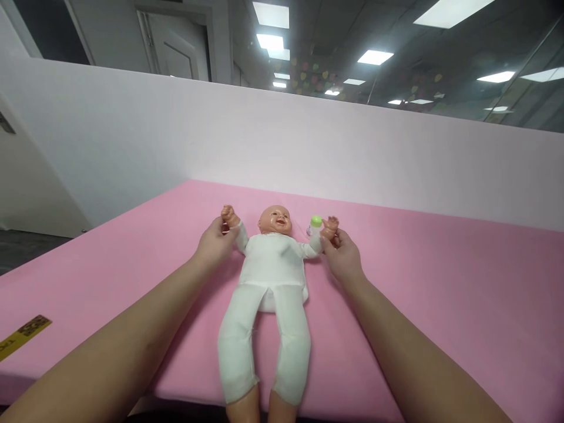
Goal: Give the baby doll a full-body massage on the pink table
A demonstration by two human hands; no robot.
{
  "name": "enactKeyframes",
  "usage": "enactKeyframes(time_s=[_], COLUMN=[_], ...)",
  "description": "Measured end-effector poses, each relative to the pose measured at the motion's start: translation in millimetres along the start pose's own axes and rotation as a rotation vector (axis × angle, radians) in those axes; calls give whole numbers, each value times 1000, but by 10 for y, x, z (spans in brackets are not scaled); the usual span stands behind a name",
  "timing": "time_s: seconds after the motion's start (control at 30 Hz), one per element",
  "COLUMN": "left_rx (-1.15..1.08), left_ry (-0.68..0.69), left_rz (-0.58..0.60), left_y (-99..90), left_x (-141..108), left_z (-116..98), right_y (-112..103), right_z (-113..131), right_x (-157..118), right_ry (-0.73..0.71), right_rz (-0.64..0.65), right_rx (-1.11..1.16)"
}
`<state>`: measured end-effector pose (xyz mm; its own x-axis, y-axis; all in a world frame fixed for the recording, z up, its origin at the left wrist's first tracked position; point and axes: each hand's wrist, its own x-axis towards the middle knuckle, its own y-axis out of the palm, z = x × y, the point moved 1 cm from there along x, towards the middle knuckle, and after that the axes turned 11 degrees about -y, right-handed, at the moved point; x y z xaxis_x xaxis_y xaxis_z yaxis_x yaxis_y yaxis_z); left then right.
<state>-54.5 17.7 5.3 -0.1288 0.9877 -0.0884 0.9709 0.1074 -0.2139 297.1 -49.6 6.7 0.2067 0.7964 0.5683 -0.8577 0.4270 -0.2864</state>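
Lighting's pretty even and soft, with bright ceiling panels point(374, 57) blown out a bit and mirrored or seen through the dark glass point(330, 35) at the far side. Faint shadows are cast on the pink surface point(440, 282); fine detail is slightly smeared.

Arms point(150, 329) fwd, apart; L hand point(215, 244), R hand point(344, 255) pinching w/ fingers point(326, 245) bent.

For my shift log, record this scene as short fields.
doll: bald plastic-headed baby doll in white cloth, lying face up
left hand: bare left hand, grip on a doll's wrist
right hand: bare right hand, grip on the other wrist
bottle: small clear bottle with green cap, beside the doll's raised arm
surface: pink padded top
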Motion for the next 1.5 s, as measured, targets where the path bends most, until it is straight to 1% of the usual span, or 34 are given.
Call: enactKeyframes(time_s=[0.1, 0.17, 0.23, 0.3, 0.37, 0.47, 0.57, 0.6, 0.67, 0.77, 0.83, 0.97, 1.03, 1.1, 1.17, 1.23, 1.3, 1.4, 1.5], left_rx=[321, 503, 651, 749, 820, 901, 939, 929, 864, 658, 461, 33, -136, -262, -328, -344, -350, -360, -351], left_ry=[209, 332, 440, 495, 518, 553, 572, 567, 520, 358, 233, 35, -65, -199, -316, -374, -394, -411, -406], left_rz=[34, 77, 136, 185, 222, 259, 278, 280, 277, 242, 219, 198, 178, 153, 122, 104, 105, 111, 108], left_y=[64, 103, 129, 137, 129, 106, 99, 99, 94, 44, -18, -158, -207, -234, -244, -248, -252, -256, -248], left_x=[-207, -317, -383, -399, -383, -358, -364, -369, -365, -292, -190, 82, 210, 312, 382, 424, 446, 463, 472], left_z=[-115, -190, -242, -258, -247, -221, -222, -226, -229, -193, -139, 4, 79, 155, 222, 269, 295, 310, 315], right_y=[119, 204, 278, 331, 363, 381, 374, 365, 336, 270, 216, 101, 45, -11, -63, -109, -149, -191, -209], right_z=[302, 429, 475, 451, 397, 343, 360, 375, 398, 373, 298, 44, -99, -238, -374, -501, -605, -683, -670], right_x=[-120, -184, -229, -255, -267, -271, -273, -272, -267, -233, -183, -35, 35, 87, 122, 144, 156, 166, 170], right_ry=[-225, -371, -517, -616, -659, -657, -633, -600, -466, -170, -25, 93, 153, 234, 324, 418, 520, 653, 711], right_rz=[179, 307, 394, 435, 457, 487, 498, 495, 494, 459, 366, 108, 26, -13, -34, -49, -51, -4, 30], right_rx=[-143, -239, -294, -304, -303, -307, -297, -283, -211, -7, 129, 359, 461, 515, 509, 472, 426, 406, 449])
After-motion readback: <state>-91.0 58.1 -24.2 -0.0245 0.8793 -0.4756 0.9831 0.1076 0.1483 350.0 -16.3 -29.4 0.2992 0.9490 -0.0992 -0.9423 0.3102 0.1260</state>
